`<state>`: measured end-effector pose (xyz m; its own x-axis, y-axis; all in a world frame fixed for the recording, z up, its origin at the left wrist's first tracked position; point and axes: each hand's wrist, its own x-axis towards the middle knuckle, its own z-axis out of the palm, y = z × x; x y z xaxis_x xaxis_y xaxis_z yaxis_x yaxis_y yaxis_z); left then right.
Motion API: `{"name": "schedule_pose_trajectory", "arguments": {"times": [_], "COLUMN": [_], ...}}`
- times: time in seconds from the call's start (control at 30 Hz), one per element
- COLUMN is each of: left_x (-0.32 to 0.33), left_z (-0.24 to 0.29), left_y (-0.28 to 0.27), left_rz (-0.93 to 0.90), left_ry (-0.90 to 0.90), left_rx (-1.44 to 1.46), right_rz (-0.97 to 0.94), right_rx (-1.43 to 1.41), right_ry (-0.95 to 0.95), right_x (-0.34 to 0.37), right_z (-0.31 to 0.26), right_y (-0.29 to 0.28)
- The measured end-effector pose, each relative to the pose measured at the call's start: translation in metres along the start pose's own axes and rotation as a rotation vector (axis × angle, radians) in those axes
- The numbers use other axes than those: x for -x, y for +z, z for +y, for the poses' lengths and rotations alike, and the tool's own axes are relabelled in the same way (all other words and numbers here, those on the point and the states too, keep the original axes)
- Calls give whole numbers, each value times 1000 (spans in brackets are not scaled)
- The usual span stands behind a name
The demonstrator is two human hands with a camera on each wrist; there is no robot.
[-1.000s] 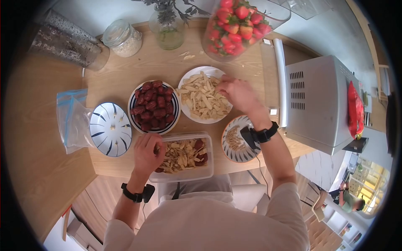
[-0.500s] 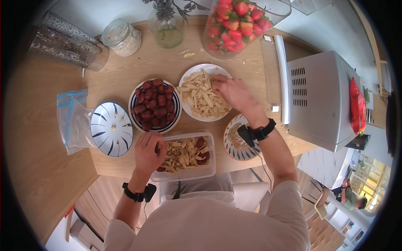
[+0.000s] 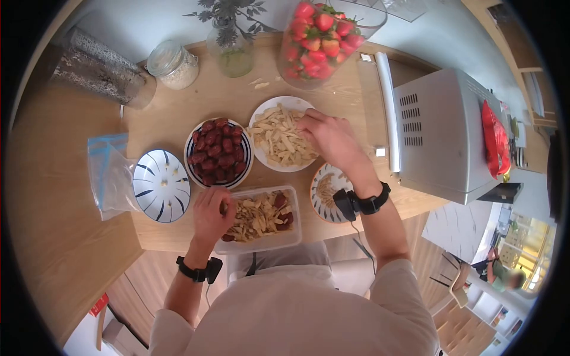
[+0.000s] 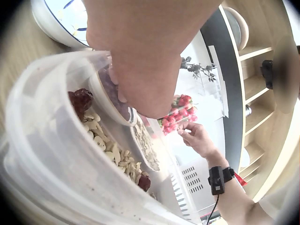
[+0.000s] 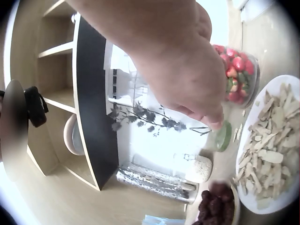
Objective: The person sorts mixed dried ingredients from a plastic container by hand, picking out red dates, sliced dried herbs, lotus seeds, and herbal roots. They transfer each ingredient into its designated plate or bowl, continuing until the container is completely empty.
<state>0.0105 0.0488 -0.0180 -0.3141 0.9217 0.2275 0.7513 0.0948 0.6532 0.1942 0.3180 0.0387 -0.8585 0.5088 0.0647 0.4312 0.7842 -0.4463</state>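
Note:
In the head view my left hand [image 3: 212, 215] grips the left rim of a clear plastic container [image 3: 295, 233], fingers curled over its edge. Pale dried slices [image 3: 252, 221] and some red dates [image 3: 280, 200] lie inside it. My right hand [image 3: 330, 137] is over the right side of a white plate [image 3: 259, 114] heaped with pale dried slices [image 3: 279, 135]. Its thumb and fingers come together, as the left wrist view also shows; I cannot tell whether they pinch a slice. Left of that plate stands a striped bowl [image 3: 189, 145] full of red dates [image 3: 218, 148].
A patterned plate [image 3: 155, 193] with small bits and a zip bag [image 3: 110, 178] lie at left. Thin brown pieces fill a striped dish [image 3: 317, 204] under my right wrist. Behind are a lidded jar [image 3: 175, 68], a vase [image 3: 233, 59], strawberries [image 3: 317, 44] and a grey appliance [image 3: 442, 133].
My right hand moved inward from the plate's right edge over the slices, then drew slightly back. My left hand stays at the container rim. The head view has shifted a little.

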Motion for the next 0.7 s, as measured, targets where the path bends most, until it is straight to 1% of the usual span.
{"name": "schedule_pose_trajectory", "arguments": {"times": [0.03, 0.1, 0.13, 0.2, 0.23, 0.3, 0.33, 0.37, 0.43, 0.5, 0.6, 0.7], "left_x": [1, 3, 4, 2, 1, 1, 2, 2, 2, 1, 2, 2], "left_z": [0, 0, 1, -1, -2, -2, -2, -2, 0, 2, 1, 1], "left_y": [0, -1, -2, -1, 1, 2, 2, 1, 1, 2, 3, 2], "left_rz": [-5, -38, -64, -43, -17, -14, -6, -17, -40, -45, -44, -46], "left_ry": [-10, -30, -55, -18, 17, 20, 19, 19, -10, -3, 7, 13], "left_rx": [8, 13, 16, 11, 2, 8, 5, 6, -23, -13, -15, -30], "right_rz": [2, 65, 65, 77, 76, 26, 26, 12, -1, -31, 15, 83], "right_rx": [0, -164, -162, -312, -309, -309, -312, -296, -283, -226, -151, -149], "right_ry": [7, 57, 64, 239, 249, 371, 380, 429, 491, 573, 625, 644], "right_x": [7, 25, 37, 66, 81, 110, 124, 138, 156, 168, 179, 182], "right_z": [-3, -8, -8, -7, -6, -4, -3, -2, 1, 5, 13, 17], "right_y": [-4, -12, -13, -13, -13, -9, -4, 2, 12, 20, 22, 7]}}
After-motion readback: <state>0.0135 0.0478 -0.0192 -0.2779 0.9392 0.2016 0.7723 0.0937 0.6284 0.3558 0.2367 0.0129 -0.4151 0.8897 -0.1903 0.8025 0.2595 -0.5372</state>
